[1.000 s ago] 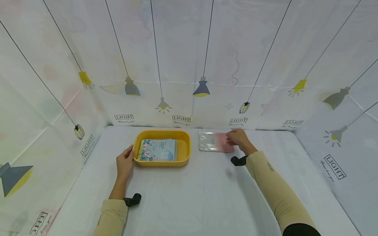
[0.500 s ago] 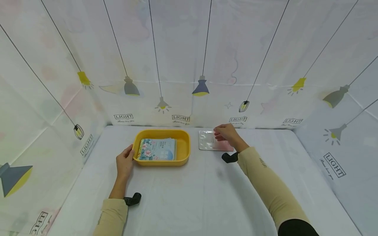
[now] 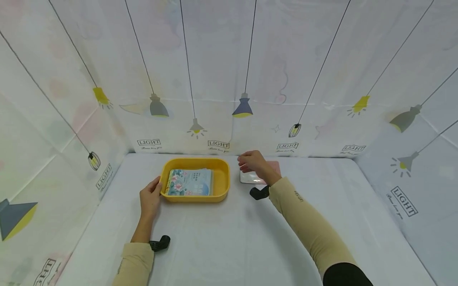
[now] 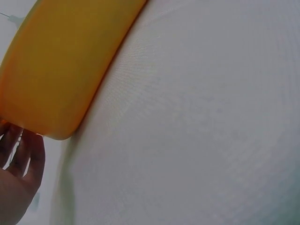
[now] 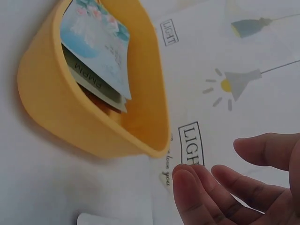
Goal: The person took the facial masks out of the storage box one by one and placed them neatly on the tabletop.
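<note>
A yellow basket (image 3: 194, 200) stands at the back left of the table. In it lies a blue floral packet (image 3: 193, 182) on top of a greenish packet (image 5: 88, 75) lettered PMPM. My left hand (image 3: 150, 198) touches the basket's left end with its fingers; the left wrist view has them against the outer wall. Right of the basket, a flat silver-and-pink sachet (image 3: 250, 177) lies on the table, partly covered by my right hand (image 3: 254, 163). In the right wrist view, that hand holds nothing, its thumb apart from the loosely bent fingers.
A white cloth covers the table (image 3: 214, 246). Close behind its back edge hangs a white curtain (image 3: 204, 71) printed with lamps. A black wrist mount (image 3: 160, 243) sits on the left wrist and another black mount (image 3: 259, 193) on the right.
My right hand has moved left across the sachet, from its pink end to beyond its silver end beside the basket. The left hand, basket and sachet have stayed in place.
</note>
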`<move>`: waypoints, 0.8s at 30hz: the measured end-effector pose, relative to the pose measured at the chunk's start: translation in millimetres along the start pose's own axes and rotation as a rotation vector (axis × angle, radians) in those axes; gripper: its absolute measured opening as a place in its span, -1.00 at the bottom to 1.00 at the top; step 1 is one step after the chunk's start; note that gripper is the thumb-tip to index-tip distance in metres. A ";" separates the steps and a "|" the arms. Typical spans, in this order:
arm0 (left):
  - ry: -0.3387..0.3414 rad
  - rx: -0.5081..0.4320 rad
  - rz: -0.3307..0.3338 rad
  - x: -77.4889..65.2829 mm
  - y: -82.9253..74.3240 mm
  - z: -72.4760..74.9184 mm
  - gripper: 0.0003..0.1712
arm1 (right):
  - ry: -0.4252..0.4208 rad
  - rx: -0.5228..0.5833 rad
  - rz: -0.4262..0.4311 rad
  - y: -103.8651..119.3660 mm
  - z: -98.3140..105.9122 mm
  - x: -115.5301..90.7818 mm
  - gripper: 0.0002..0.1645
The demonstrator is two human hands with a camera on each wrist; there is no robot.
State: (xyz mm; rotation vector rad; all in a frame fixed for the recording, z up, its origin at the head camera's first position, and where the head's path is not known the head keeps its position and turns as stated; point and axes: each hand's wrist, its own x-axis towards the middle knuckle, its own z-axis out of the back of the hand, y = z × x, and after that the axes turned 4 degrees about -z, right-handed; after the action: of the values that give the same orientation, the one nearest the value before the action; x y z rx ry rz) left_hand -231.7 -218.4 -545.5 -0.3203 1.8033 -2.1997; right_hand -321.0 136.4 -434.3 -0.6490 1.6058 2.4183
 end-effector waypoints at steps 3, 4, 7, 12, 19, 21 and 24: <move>0.001 -0.004 -0.003 -0.2 0.2 0.0 -0.51 | 0.001 -0.013 0.012 5.7 -14.7 2.0 -0.58; 0.002 -0.006 -0.008 -0.2 0.2 -0.2 -0.50 | 0.000 -0.020 0.016 7.5 -19.7 2.6 -0.59; 0.005 -0.010 -0.013 0.0 0.4 -0.7 -0.51 | 0.006 -0.024 0.015 10.9 -34.7 4.4 -0.60; -0.019 -0.008 0.006 1.5 3.9 0.6 -0.53 | 0.053 -0.019 0.015 11.4 -63.1 6.3 -0.60; -0.014 -0.023 -0.023 1.0 5.7 -0.6 -0.51 | 0.078 -0.032 0.007 6.6 -91.2 7.0 -0.65; -0.013 -0.030 -0.026 1.0 5.6 -0.8 -0.52 | 0.079 -0.054 -0.010 4.5 -96.4 7.9 -0.65; -0.017 -0.038 -0.033 1.0 5.6 -0.9 -0.52 | 0.075 -0.126 -0.027 2.4 -103.9 8.7 -0.71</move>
State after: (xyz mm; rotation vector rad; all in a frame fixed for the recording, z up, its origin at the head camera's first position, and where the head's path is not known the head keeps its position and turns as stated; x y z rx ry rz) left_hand -232.5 -219.0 -551.2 -0.3784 1.8459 -2.1793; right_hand -302.4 40.3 -470.1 -0.7863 1.4691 2.5197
